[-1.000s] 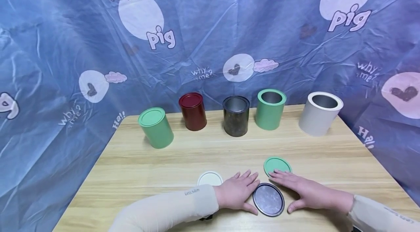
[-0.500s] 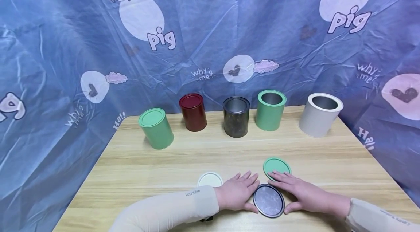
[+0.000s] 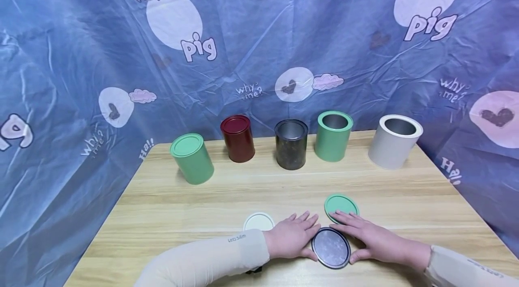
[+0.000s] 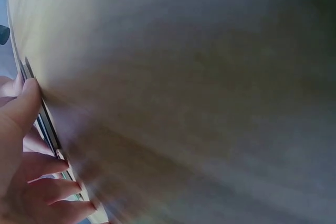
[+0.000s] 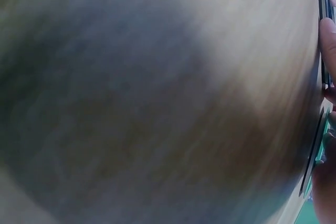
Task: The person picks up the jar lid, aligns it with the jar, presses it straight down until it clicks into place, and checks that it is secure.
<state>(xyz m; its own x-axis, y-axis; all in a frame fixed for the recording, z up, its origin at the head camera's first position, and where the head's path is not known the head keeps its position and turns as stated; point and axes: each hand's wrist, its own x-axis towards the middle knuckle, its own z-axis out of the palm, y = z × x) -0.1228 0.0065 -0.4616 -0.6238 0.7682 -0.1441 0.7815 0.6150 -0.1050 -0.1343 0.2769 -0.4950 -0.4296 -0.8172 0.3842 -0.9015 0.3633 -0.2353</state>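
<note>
A black round lid (image 3: 331,248) lies flat on the table between my two hands. My left hand (image 3: 293,236) rests palm down on its left, fingers straight, with index finger and thumb at the lid's rim. On the other side, my right hand (image 3: 375,238) lies with fingers extended, its thumb at the rim's right edge. Its fingertips overlap the near edge of a green lid (image 3: 341,205). A white lid (image 3: 258,221) is partly hidden behind my left forearm. In the left wrist view, the left thumb (image 4: 26,106) is beside the lid's thin edge.
Across the back stand a lidded green can (image 3: 192,161), a lidded dark red can (image 3: 238,140), an open black can (image 3: 291,149), an open green can (image 3: 334,143) and an open white can (image 3: 391,147). A blue printed cloth (image 3: 251,43) hangs behind the wooden table (image 3: 182,215).
My right hand has shifted slightly left, bringing its thumb in to the black lid's rim. The left hand and the cans stay where they were.
</note>
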